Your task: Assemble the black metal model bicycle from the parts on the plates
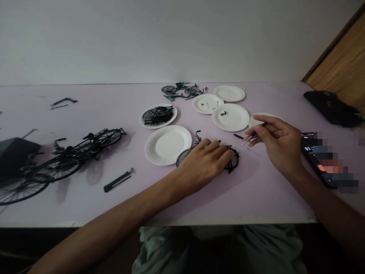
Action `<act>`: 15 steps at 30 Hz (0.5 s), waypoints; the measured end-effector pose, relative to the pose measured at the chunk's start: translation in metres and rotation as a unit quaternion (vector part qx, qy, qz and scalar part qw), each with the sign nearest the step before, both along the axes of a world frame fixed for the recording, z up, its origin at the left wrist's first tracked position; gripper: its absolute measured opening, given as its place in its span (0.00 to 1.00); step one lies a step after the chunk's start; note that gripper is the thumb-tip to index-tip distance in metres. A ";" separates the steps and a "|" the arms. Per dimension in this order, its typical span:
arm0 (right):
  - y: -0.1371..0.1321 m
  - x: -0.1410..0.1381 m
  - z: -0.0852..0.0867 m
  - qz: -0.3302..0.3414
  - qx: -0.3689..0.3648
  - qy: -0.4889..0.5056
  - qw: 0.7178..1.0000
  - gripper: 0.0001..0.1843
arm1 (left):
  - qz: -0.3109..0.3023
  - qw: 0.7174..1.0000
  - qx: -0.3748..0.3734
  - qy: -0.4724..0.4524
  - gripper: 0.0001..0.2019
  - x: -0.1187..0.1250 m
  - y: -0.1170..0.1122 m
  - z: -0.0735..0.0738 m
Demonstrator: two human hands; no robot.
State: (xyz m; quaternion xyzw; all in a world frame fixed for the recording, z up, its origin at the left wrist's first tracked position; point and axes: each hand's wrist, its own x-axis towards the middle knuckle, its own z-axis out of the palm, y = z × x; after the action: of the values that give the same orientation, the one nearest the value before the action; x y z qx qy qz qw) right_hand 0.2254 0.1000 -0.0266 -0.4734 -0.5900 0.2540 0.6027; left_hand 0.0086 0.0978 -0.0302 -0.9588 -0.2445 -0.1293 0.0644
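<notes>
A person's left hand [202,165] rests curled over a miniature black bicycle [183,156] at 12 o'clock on a pale lilac table [182,205], fingers closed over its frame. The model's long axis runs crosswise, 9 to 3 o'clock, with a spoked wheel showing on either side of the hand; the hand hides whether it stands upright or lies tilted.

The hands are apart. At about 1 o'clock, the right hand [275,139] pinches a slim dark-handled screwdriver [249,139], its metal shaft pointing toward 9 o'clock at the bicycle's right-hand wheel without touching it. A small black part [238,136] lies on the table just beside the shaft. The left hand is the nearer of the two to the model.

White paper plates fan out from 11 to 1 o'clock beyond the bicycle, one plate [172,114] heaped with black parts and another [245,118] bearing a green piece. A larger assembled model bicycle [55,169] stands at 9 o'clock, and a green part [118,180] lies near it. A phone [312,160], partly pixelated, sits at 3 o'clock.
</notes>
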 end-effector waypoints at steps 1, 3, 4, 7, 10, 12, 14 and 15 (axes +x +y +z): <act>0.002 0.001 0.000 0.011 -0.016 0.023 1.000 0.09 | -0.001 1.000 0.020 0.008 0.10 0.000 0.001 -0.001; 0.005 0.003 -0.001 0.032 -0.053 0.081 0.995 0.09 | -0.014 0.999 0.044 0.007 0.10 -0.002 0.002 0.002; 0.006 0.004 -0.001 0.037 -0.068 0.115 0.990 0.08 | -0.020 0.999 0.047 -0.009 0.11 -0.004 0.001 0.006; 0.010 0.012 0.002 0.022 -0.074 0.213 0.974 0.06 | -0.012 0.991 -0.004 -0.131 0.14 -0.013 -0.004 0.024; 0.012 0.021 0.006 0.002 -0.055 0.245 0.968 0.07 | 0.028 0.937 -0.115 -0.328 0.21 -0.020 -0.011 0.042; 0.013 0.024 0.007 0.006 -0.059 0.235 0.970 0.09 | 0.053 0.879 -0.204 -0.427 0.23 -0.020 -0.014 0.046; 0.013 0.024 0.007 0.015 -0.064 0.227 0.972 0.09 | 0.069 0.825 -0.322 -0.460 0.23 -0.016 -0.013 0.043; 0.013 0.024 0.007 0.017 -0.063 0.222 0.973 0.09 | 0.075 0.799 -0.388 -0.453 0.22 -0.013 -0.012 0.039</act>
State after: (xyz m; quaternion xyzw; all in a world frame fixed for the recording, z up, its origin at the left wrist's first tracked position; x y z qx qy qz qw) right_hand 0.2491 0.1126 -0.0201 -0.4321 -0.4327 0.3996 0.6829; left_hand -0.0043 0.0854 0.0090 -0.7141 -0.3465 -0.4384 -0.4215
